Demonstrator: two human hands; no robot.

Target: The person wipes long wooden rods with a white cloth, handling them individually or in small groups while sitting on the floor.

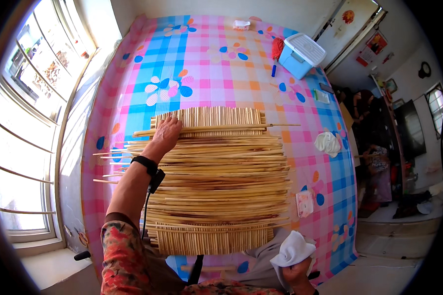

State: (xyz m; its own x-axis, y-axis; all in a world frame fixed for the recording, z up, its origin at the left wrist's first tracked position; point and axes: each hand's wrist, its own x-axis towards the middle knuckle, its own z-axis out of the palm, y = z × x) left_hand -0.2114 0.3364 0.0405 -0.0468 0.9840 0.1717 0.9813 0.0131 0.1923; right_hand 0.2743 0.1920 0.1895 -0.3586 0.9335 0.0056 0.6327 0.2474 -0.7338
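Note:
A large bundle of long, straw-coloured reed stalks (216,172) lies crosswise in front of me, between two panels of short stalks laid side by side. At the far panel (221,117), my left hand (167,132) curls its fingers around a few crosswise stalks (226,129), near their left end. One thin stalk there juts out to the right. The near panel (209,241) rests by my legs. Low on the right, my right hand (296,275) is closed on a crumpled white cloth (294,250), held beside my knee.
A checked, flowered sheet (197,64) covers the platform. On it are a blue box with a white lid (300,54), red netting (277,48), a blue marker (273,71), another white cloth (328,144) and a pink packet (304,203). A barred window (24,147) stands left.

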